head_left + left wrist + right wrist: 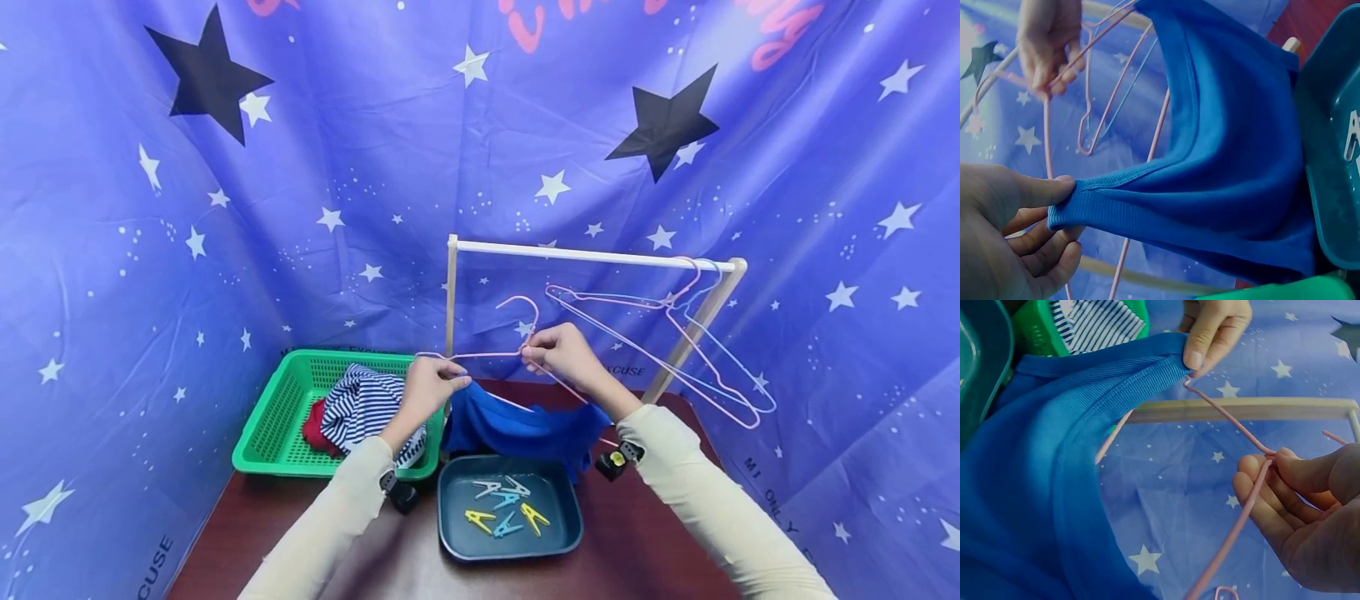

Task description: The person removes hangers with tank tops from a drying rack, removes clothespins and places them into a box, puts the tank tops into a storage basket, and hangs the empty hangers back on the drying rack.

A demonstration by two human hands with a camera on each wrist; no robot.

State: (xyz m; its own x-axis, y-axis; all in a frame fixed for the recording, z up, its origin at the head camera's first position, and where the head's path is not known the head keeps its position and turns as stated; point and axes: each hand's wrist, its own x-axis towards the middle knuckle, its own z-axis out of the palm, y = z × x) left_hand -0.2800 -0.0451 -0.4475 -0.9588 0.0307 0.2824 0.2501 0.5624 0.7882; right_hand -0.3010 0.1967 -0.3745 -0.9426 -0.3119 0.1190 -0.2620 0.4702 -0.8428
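Note:
A blue garment with a ribbed band (1222, 156) hangs partly over a pink hanger (491, 356) in front of the rack. My left hand (431, 385) pinches the ribbed edge between thumb and fingers, close to one arm of the hanger. At the base of the hook, my right hand (562, 354) holds the hanger, thumb against fingers in the right wrist view. The other end of the hanger passes behind the cloth, where part of it is hidden.
Behind, a rack (570, 252) carries a pink and a blue hanger (738, 367) at its right end. A green basket (258, 417) at left holds striped and red cloth. Nearer stands a dark tray (510, 554) with several clothespins (506, 500).

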